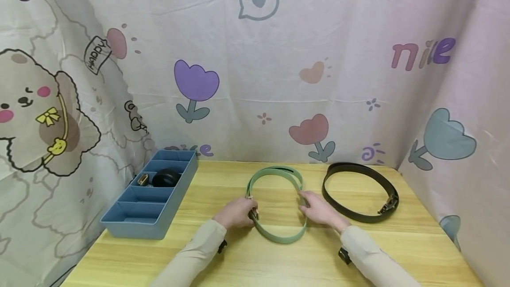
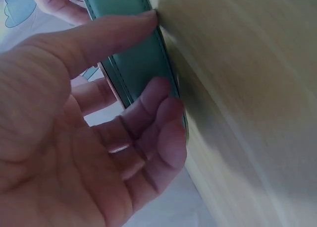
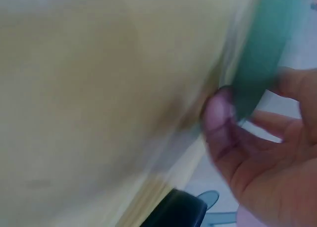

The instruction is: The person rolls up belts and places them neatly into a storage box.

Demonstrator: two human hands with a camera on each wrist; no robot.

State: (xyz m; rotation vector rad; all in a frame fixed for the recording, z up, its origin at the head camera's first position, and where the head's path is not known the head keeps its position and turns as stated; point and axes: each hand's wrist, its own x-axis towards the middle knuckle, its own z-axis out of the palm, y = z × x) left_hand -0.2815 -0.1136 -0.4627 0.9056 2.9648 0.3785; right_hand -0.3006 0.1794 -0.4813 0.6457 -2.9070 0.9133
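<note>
A green belt (image 1: 283, 239) stands on its edge in a loose loop on the wooden table. At the loop's left side, my left hand (image 1: 237, 213) grips it beside a metal buckle (image 1: 255, 212). The left wrist view has the thumb on one part of the stitched green strap (image 2: 141, 63) and the fingers curled around it lower down. On the opposite side of the loop, my right hand (image 1: 320, 209) pinches the strap between thumb and fingers. That strap (image 3: 267, 38) is blurred in the right wrist view.
To the right lies a looped black belt (image 1: 360, 218) with a metal buckle. A blue-grey divided box (image 1: 171, 209) stands at the left; one compartment holds a rolled black belt (image 1: 166, 177) with a gold-coloured buckle (image 1: 143, 180). Printed curtains (image 1: 255, 56) border the table's back and sides.
</note>
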